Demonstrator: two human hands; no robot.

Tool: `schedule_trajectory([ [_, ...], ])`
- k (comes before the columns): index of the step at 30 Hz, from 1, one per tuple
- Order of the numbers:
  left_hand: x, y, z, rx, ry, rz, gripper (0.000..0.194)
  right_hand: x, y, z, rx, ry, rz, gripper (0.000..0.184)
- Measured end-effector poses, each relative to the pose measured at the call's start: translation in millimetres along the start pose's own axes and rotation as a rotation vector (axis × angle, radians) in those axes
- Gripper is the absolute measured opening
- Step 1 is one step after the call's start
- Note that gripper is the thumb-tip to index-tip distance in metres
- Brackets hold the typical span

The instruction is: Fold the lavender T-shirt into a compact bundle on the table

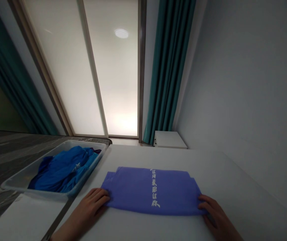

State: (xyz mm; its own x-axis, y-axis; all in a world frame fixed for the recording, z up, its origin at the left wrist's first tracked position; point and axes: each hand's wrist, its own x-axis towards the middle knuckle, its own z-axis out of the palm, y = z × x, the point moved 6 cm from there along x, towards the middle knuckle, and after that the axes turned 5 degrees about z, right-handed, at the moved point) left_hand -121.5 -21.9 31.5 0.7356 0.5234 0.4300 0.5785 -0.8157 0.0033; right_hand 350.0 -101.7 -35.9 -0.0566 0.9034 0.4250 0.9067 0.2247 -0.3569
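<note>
Head view: a pale wall (246, 67) fills the right side, and a frosted sliding door (118, 83) stands behind a white tabletop (138, 155). At the left is a clear plastic tub (15, 180). A violet-blue folded garment (130, 194) lies on the tabletop in front of the person, its long side running from one hand to the other. Blue clothing (65, 167) is heaped in the tub. The left hand (92, 204) reaches the garment's left edge, its fingers (103, 192) bent and close together with the tips on the cloth; the thumb is hidden, so I cannot tell whether they pinch it. The right hand (216, 213) has closed fingers (204, 198) on the near right corner, tips above and thumb below, gripping the fabric between them. Smallest is the white lettering (154, 189), a column down the garment's middle, clear of both hands.
</note>
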Motion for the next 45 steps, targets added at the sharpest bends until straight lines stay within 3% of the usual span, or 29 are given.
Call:
schedule_trajectory([
  [11,-1,1,0.3,-0.043,-0.007,-0.024,0.019,0,-3,-3,-0.018,-0.006,-0.003,0.022],
  [14,2,7,-7.0,-0.064,-0.051,-0.023,0.018,-2,-2,-4,-0.01,-0.047,0.006,0.032],
  [17,7,9,-11.8,-0.096,-0.105,-0.018,0.017,1,-3,-8,-0.001,-0.033,0.005,0.027],
  [21,23,-3,-9.4,-0.101,-0.11,-0.076,0.02,16,-2,-13,-0.035,0.081,-0.008,0.023],
  [24,46,-18,0.9,-0.118,-0.141,-0.118,0.025,39,-8,-10,-0.058,0.083,-0.036,0.024],
  [30,107,-48,34.9,-0.212,-0.29,-0.11,0.04,106,-35,10,-0.039,-0.142,-0.036,0.033],
  [34,137,-62,52.5,-0.254,-0.46,-0.105,0.05,142,-43,27,-0.035,-0.323,-0.002,0.035],
  [38,151,-70,59.9,-0.311,-0.649,-0.13,0.039,161,-35,35,-0.055,-0.539,0.095,0.042],
  [45,151,-87,66.8,-0.378,-0.825,-0.201,0.03,176,-19,33,-0.027,-0.798,0.158,0.034],
])
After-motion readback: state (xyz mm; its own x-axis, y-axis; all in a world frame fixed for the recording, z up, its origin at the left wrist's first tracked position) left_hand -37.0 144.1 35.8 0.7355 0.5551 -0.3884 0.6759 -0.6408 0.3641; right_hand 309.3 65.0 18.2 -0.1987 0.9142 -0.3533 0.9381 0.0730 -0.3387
